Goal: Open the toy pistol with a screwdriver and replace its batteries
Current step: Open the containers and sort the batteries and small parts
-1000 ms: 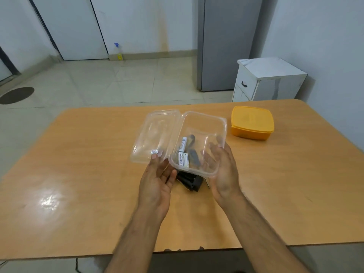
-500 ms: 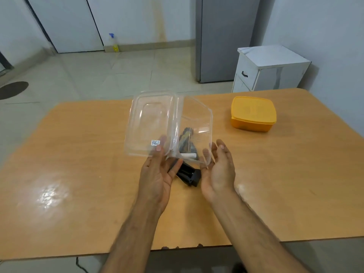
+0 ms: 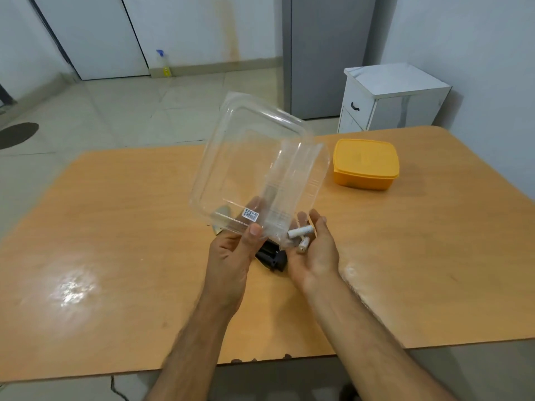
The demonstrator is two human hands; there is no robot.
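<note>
1. While the left hand [image 3: 231, 256] pinches the bottom edge of a clear plastic box [image 3: 254, 169], thumb curled over the rim, it holds the box tipped steeply above the table [image 3: 115, 256].
2. The right hand [image 3: 315, 250] lies palm-up just under the box's lowest corner, fingers relaxed, with two white batteries [image 3: 301, 235] resting on the palm.
3. The toy pistol [image 3: 272, 257] is black and lies on the table between the two hands, mostly hidden behind them and the box.
4. Farther right on the table sits a closed yellow container [image 3: 366, 164].
5. Beyond the table stand a white cabinet [image 3: 393, 96] and, on the floor, a spray bottle [image 3: 163, 63].
</note>
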